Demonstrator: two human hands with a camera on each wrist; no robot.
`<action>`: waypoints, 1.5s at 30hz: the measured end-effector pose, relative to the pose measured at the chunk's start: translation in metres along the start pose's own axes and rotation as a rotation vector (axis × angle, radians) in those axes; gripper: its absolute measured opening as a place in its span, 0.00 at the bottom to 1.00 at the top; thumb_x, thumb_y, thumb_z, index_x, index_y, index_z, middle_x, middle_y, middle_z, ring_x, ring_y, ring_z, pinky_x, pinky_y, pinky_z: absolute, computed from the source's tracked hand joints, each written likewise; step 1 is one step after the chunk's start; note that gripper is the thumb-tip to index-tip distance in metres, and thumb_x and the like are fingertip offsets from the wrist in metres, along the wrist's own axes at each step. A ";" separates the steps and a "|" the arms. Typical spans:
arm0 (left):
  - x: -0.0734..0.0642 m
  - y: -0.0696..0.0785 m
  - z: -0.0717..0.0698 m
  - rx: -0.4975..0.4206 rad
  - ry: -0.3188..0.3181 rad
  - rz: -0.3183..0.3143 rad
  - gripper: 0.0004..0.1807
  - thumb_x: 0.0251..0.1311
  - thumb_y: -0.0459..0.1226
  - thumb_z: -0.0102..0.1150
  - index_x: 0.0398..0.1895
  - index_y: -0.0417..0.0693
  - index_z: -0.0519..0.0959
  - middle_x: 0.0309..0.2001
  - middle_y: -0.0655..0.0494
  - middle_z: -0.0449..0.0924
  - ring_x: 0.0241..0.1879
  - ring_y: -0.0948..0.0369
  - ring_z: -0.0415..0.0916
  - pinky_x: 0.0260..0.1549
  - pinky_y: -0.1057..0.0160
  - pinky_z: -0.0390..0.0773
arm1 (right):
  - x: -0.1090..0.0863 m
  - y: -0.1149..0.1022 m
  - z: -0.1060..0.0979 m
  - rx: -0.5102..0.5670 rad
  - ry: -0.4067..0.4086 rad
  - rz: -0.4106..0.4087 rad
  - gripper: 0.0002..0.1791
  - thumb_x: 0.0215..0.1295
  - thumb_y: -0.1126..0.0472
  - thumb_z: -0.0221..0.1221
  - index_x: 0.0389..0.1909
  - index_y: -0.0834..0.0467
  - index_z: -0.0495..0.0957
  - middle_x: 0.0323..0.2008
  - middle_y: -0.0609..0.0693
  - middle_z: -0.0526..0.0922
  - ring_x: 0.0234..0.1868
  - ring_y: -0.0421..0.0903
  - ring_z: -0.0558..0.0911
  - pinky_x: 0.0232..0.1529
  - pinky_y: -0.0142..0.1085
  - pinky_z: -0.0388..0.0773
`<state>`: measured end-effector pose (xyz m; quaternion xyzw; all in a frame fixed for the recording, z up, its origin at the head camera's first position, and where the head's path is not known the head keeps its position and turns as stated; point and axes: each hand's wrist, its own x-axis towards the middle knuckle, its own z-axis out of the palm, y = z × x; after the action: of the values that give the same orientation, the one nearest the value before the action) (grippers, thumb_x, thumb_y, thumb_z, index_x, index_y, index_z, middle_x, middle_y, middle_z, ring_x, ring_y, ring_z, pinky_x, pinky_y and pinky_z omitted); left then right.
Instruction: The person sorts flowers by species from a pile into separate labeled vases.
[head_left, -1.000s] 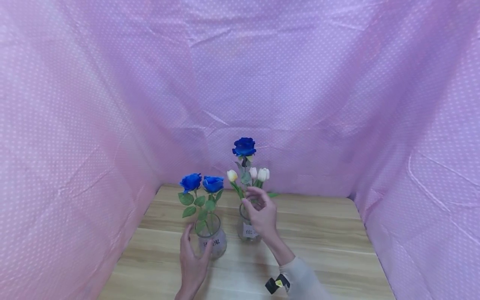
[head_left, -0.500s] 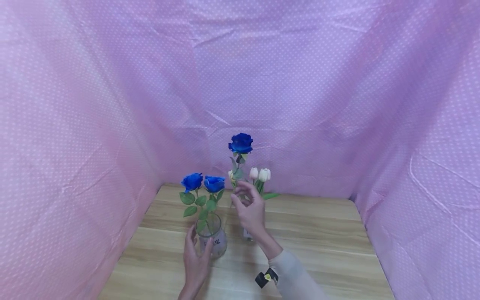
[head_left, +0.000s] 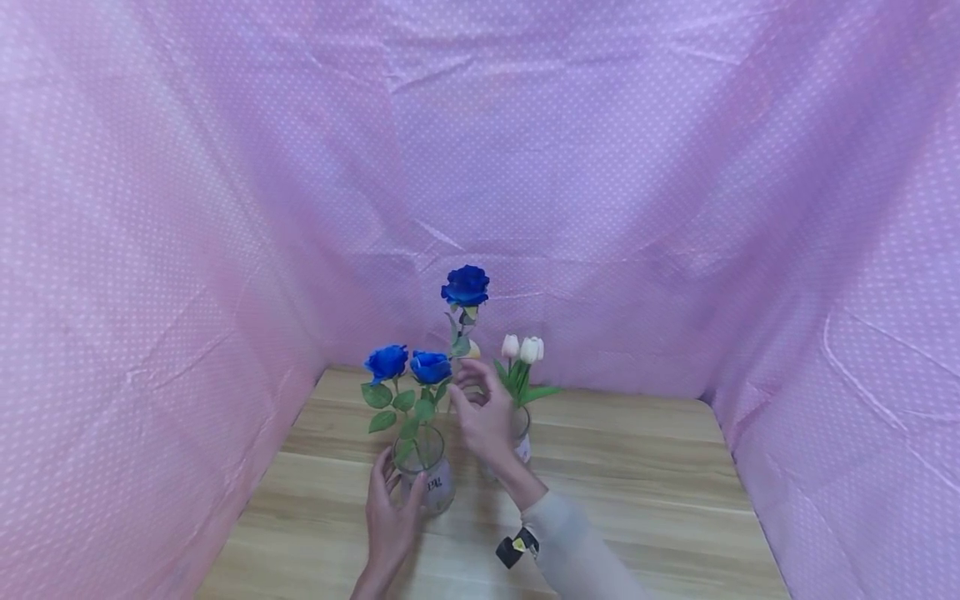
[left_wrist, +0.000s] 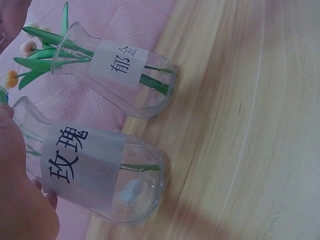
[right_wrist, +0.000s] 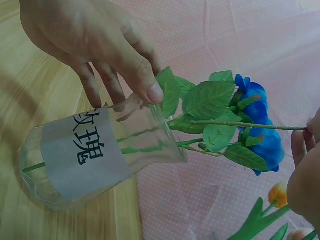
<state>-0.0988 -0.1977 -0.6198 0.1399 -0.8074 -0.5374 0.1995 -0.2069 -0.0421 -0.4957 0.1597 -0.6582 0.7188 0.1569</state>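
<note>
My left hand (head_left: 393, 521) grips the side of a clear glass vase (right_wrist: 150, 135) with a white written label. Two blue roses (head_left: 386, 363) with green leaves stand in it. Between thumb and fingers, my right hand (head_left: 486, 421) pinches the stem (right_wrist: 250, 125) of another blue rose (head_left: 466, 286), its bloom upright above the hand. In the right wrist view the stem's lower end overlaps the leaves just beyond the vase mouth. Behind my right hand is a second labelled glass vase (left_wrist: 120, 75), partly hidden in the head view, holding pale tulips (head_left: 531, 350).
Both vases stand on a wooden table (head_left: 637, 500). Pink dotted cloth (head_left: 570, 167) hangs at the back and both sides. An orange-yellow tulip (right_wrist: 278, 195) leans from the second vase near my right hand.
My right hand has moved left with the blue rose, from in front of the tulip vase toward the rose vase. My left hand stays at the rose vase, which has turned slightly.
</note>
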 end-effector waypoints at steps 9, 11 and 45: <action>0.001 0.000 0.000 -0.001 0.003 0.017 0.44 0.76 0.41 0.73 0.87 0.44 0.61 0.81 0.35 0.73 0.78 0.35 0.75 0.76 0.34 0.80 | -0.004 0.011 0.011 -0.060 0.006 -0.046 0.25 0.70 0.73 0.73 0.65 0.57 0.84 0.50 0.60 0.91 0.50 0.58 0.91 0.51 0.33 0.94; 0.001 -0.001 0.000 -0.005 0.001 0.019 0.44 0.76 0.41 0.73 0.87 0.44 0.61 0.81 0.35 0.73 0.79 0.36 0.75 0.76 0.34 0.80 | -0.006 0.013 0.012 -0.073 -0.002 -0.054 0.25 0.70 0.73 0.73 0.65 0.57 0.84 0.51 0.60 0.91 0.50 0.59 0.92 0.52 0.34 0.95; 0.005 -0.003 -0.001 -0.015 -0.037 -0.040 0.45 0.78 0.44 0.71 0.89 0.46 0.58 0.85 0.35 0.67 0.83 0.36 0.69 0.79 0.34 0.78 | -0.054 0.067 0.017 -0.204 -0.090 0.004 0.16 0.73 0.67 0.73 0.59 0.58 0.87 0.46 0.52 0.94 0.44 0.49 0.92 0.52 0.42 0.95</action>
<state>-0.1028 -0.2018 -0.6211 0.1443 -0.8039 -0.5499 0.1747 -0.1869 -0.0650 -0.5780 0.1735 -0.7346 0.6405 0.1413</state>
